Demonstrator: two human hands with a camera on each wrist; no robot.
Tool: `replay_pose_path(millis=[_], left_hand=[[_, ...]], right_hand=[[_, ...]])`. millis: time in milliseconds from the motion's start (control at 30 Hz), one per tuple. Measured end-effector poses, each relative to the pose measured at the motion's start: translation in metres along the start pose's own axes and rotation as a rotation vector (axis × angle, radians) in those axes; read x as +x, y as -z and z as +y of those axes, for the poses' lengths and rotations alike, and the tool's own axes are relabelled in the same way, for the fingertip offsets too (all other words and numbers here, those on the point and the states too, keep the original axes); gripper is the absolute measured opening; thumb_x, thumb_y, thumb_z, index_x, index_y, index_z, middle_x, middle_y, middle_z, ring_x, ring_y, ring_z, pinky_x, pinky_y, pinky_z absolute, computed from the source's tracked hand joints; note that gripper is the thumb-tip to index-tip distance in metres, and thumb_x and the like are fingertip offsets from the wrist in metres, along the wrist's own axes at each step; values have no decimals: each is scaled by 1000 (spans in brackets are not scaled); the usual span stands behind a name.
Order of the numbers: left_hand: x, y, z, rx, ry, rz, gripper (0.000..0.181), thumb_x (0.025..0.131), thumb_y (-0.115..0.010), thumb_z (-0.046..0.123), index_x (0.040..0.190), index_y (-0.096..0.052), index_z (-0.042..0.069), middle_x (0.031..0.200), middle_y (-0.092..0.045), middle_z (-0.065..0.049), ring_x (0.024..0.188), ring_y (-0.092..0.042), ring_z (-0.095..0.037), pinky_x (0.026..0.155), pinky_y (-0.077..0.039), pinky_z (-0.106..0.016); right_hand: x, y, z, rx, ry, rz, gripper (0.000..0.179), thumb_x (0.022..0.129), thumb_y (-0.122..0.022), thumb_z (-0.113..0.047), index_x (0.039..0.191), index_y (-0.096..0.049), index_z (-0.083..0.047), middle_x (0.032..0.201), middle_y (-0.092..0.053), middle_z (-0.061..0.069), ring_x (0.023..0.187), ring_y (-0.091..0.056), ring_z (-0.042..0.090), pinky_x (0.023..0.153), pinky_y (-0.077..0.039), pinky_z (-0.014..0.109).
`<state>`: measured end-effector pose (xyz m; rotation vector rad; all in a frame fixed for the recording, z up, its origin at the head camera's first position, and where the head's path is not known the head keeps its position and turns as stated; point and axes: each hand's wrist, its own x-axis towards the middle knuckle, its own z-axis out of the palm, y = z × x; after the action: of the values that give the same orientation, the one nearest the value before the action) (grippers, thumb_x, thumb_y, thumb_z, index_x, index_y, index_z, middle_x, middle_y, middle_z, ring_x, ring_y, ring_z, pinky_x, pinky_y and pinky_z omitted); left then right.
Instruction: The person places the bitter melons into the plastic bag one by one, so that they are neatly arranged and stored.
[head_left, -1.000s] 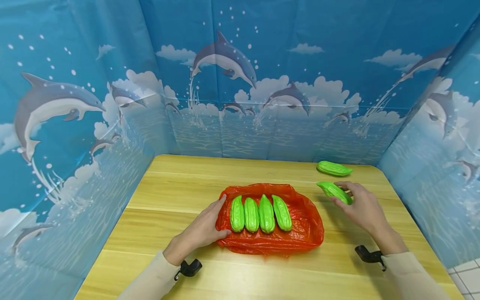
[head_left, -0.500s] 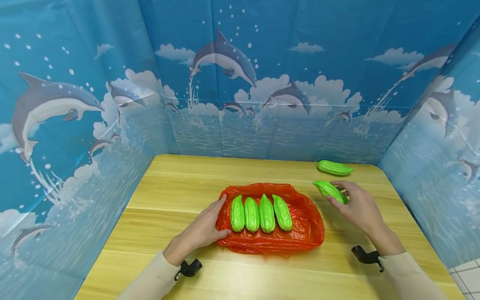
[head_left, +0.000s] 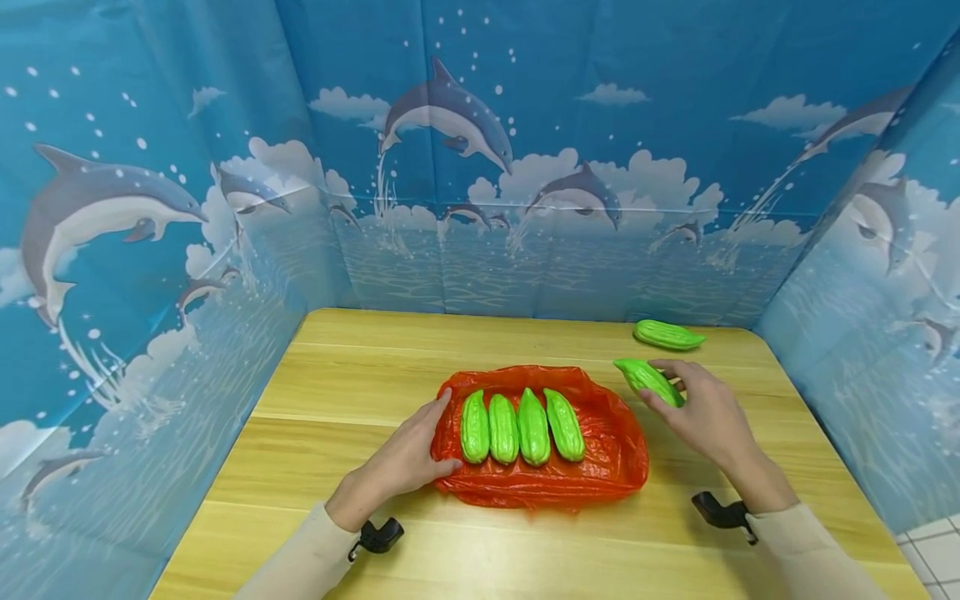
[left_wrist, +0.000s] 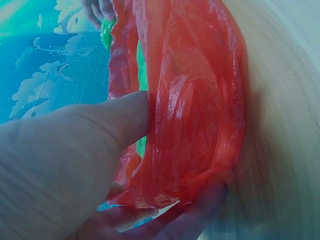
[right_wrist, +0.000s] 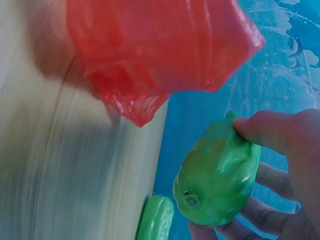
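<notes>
bench carries a red bag mid-surface, left end pinched by the left grip. right grip, curled round a green gourd, holds it raised near the bag's right end; four gourds lie bagged, another gourd near the far right corner.

There are six green bitter melons in all: a row of four inside one red plastic bag, one in the right hand, and one on the tabletop. Hands number two, counting the left hand. There are two pale sleeves, two black wrist mounts and one wooden table. At least ten printed dolphins show on the blue backdrop.
</notes>
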<state>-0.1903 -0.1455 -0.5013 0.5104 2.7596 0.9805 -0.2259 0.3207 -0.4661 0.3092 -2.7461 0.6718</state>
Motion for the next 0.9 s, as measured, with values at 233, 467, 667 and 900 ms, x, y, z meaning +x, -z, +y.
replay_pose_path(millis=[233, 467, 667, 900], left_hand=[[-1, 0, 0, 4, 7, 11, 113, 99, -96, 22, 186, -26, 4, 186, -40, -26, 170, -47, -49, 139, -44, -64], [0, -1, 0, 5, 2, 10, 113, 99, -96, 22, 186, -26, 3, 186, -40, -26, 170, -47, -49, 138, -45, -64], [0, -1, 2, -3, 16, 10, 114, 99, -96, 21, 186, -25, 4, 188, -38, -25, 171, -45, -49, 139, -43, -63], [1, 0, 4, -2, 25, 2, 113, 100, -96, 22, 186, -25, 5, 188, -38, -25, 171, -45, -48, 139, -44, -63]], right_hand=[[3, 2, -13, 10, 13, 11, 56, 105, -90, -29, 151, -74, -3, 129, -81, 30, 105, -79, 48, 85, -65, 69], [2, 6, -26, 16, -7, -8, 56, 107, -88, -31, 153, -73, -3, 130, -80, 30, 106, -78, 48, 85, -64, 68], [4, 7, -40, 30, 7, 7, 56, 107, -88, -30, 153, -72, -2, 129, -78, 30, 105, -78, 47, 84, -65, 65], [2, 3, -53, 43, 8, 14, 57, 107, -88, -28, 155, -70, -2, 129, -77, 29, 102, -78, 45, 81, -66, 62]])
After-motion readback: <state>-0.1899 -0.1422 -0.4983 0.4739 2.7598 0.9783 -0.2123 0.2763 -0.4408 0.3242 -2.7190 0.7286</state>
